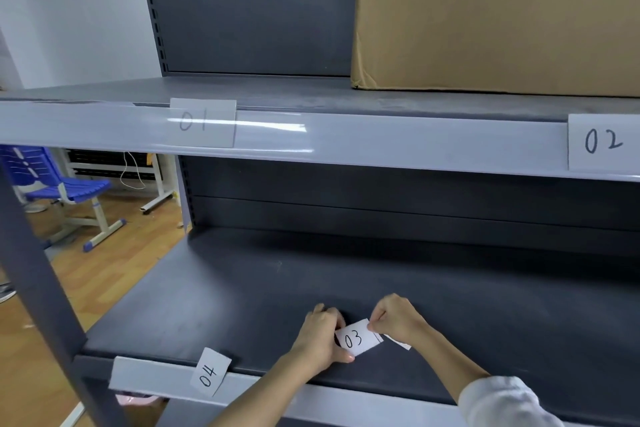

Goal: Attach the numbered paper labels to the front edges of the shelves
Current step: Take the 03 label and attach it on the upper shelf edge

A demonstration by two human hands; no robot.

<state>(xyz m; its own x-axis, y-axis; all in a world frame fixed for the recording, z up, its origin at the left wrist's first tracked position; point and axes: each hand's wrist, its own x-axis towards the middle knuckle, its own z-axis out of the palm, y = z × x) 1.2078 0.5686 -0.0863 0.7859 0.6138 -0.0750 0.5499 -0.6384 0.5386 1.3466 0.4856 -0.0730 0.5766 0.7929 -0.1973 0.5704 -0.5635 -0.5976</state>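
You've got the "03" label (356,338) pinched between both hands above the lower shelf (242,288): your left hand (320,333) grips its left edge, your right hand (394,322) nips the top right corner. The "04" label (209,371) leans on that shelf's front edge, left of your hands. Up top, "01" (202,121) and "02" (602,142) sit on the upper shelf edge (415,139), with a cardboard box (495,14) on that shelf.

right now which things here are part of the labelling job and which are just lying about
Job: label 03, held by left hand and right hand; label 04; label 01; label 02; upper shelf edge; lower shelf edge.
Lying about: cardboard box; blue chair.
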